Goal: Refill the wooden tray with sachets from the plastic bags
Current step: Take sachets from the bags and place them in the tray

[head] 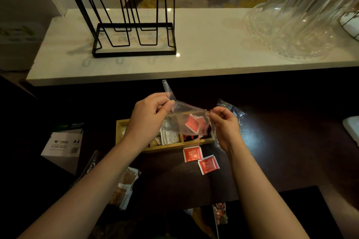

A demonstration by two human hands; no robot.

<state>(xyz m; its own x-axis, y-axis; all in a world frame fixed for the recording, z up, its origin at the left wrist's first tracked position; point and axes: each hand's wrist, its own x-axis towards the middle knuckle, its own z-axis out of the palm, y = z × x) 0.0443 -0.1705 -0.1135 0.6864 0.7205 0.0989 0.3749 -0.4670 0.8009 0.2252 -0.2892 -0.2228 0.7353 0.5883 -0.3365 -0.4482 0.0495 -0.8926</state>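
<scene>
Holding a clear plastic bag (pixel 186 120) stretched between them, the left hand (pixel 149 116) and right hand (pixel 225 124) are each pinching an end directly above the wooden tray (pixel 124 122); red sachets (pixel 193 123) are sitting inside the bag, two loose sachets (pixel 200 158) are lying just before the tray.

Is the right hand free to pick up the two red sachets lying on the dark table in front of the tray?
Probably not yet. The right hand pinches the plastic bag with the left hand. The two red sachets lie uncovered just below it, so once it lets go, the way looks free.
</scene>
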